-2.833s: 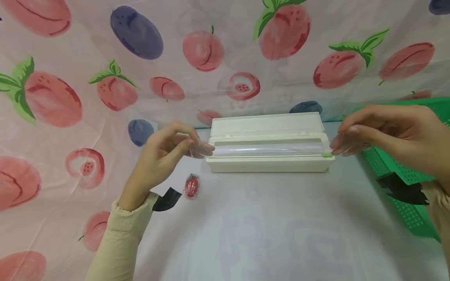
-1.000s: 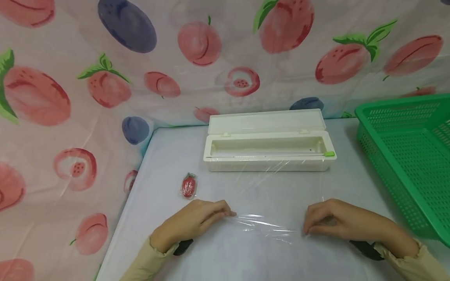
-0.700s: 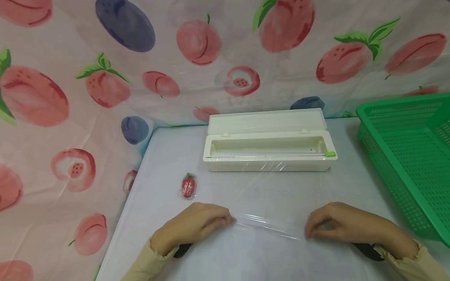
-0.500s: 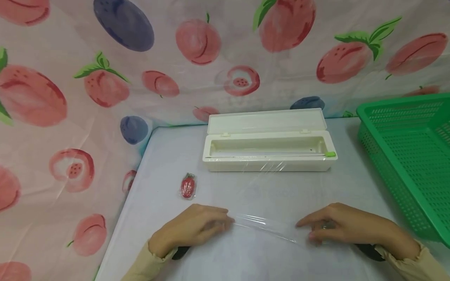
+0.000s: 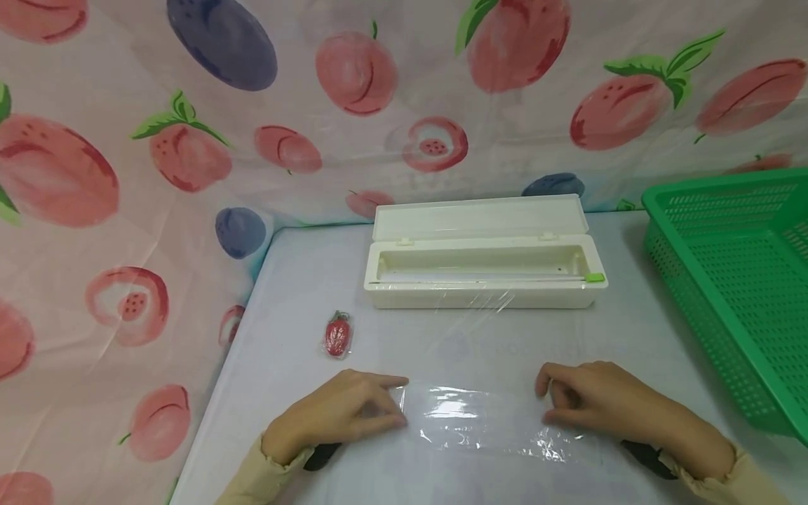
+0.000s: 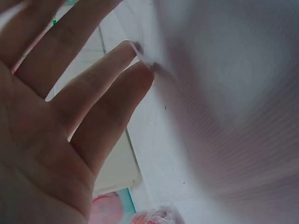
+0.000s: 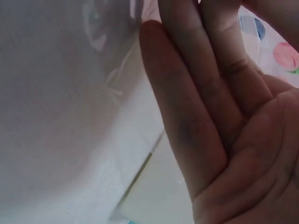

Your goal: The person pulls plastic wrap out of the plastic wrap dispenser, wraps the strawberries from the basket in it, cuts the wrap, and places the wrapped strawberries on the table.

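Observation:
Clear cling film (image 5: 451, 409) stretches from the open white wrap dispenser box (image 5: 482, 296) toward me, its loose front part showing bright glints and creases. At its left edge is my left hand (image 5: 337, 414), index finger straight and thumb apart from it. The left wrist view shows the film against the tips of the outer fingers (image 6: 114, 116). By the film's right edge my right hand (image 5: 609, 403) has loosely bent fingers, with a gap between index finger and thumb. In the right wrist view the film glints beside the fingertips (image 7: 152, 35).
A small red fruit-shaped item (image 5: 338, 335) in clear wrapping lies left of the box. The green perforated basket (image 5: 688, 280) stands at the right. Fruit-printed cloth (image 5: 404, 84) hangs behind the white table (image 5: 290, 280). A green slider (image 5: 595, 278) sits at the box's right end.
Both hands have come from the box toward me, drawing out film. Lately the left index finger and thumb have spread, the right fingers have shifted, and the film's front edge has flattened out.

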Available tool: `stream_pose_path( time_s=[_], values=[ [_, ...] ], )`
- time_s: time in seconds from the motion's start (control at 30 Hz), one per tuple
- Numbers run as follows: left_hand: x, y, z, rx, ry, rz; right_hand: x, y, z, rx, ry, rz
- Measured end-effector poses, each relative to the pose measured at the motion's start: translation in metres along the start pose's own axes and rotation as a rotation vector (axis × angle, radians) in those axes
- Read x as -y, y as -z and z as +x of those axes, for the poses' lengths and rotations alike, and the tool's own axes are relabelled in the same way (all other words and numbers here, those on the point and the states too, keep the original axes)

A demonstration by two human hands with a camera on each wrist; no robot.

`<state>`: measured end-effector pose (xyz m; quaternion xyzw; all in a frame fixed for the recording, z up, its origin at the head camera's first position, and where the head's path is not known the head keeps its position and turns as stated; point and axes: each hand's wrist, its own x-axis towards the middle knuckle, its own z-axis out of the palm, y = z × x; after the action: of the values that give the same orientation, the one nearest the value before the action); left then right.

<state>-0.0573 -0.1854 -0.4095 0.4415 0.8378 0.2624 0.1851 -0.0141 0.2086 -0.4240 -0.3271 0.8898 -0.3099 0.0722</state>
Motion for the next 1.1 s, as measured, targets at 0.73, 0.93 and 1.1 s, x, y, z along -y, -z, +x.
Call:
stream_pose_path(
  time_s=[0.73,0.93,1.1],
  values=[
    [-0.009,-0.016,0.003,-0.082,0.11,0.289,0.01,-0.01,0.001,0.043,-0.077,-0.138],
    [-0.008,-0.017,0.002,-0.092,0.131,0.289,0.007,-0.012,0.0,-0.04,-0.01,-0.268],
    [-0.003,-0.018,-0.001,-0.099,0.128,0.259,0.005,-0.01,-0.001,0.016,-0.065,-0.238]
  ],
)
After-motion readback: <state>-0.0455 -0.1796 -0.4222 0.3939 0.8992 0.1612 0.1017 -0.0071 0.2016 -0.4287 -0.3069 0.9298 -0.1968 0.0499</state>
